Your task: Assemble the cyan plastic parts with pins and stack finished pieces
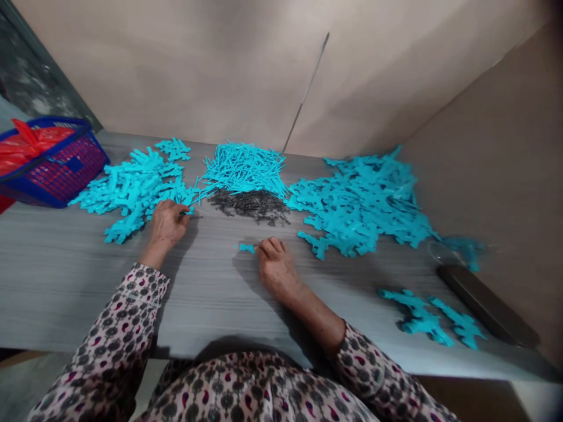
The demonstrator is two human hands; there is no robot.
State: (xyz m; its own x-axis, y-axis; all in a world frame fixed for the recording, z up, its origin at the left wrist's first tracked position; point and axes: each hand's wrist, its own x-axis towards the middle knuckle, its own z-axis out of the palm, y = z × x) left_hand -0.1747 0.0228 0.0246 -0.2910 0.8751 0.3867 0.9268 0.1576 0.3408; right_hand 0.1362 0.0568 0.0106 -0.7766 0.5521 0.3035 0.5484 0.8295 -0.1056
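Small turquoise plastic piece [247, 248] is lying mid-frame, long axis sideways, just left of the nearer right hand [275, 266], which is half-curled and gripping nothing. The left hand [167, 224] is curling onto the heap of turquoise plastic cross-shaped parts [132, 187]; its grip cannot be told.

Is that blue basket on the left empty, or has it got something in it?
Not empty: crumpled red plastic fills the blue basket up to its rim.

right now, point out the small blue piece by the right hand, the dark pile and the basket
small blue piece [247, 248], head view, its middle
dark pile [251, 205], head view, centre of the heap
basket [65, 170], head view, its mesh front wall
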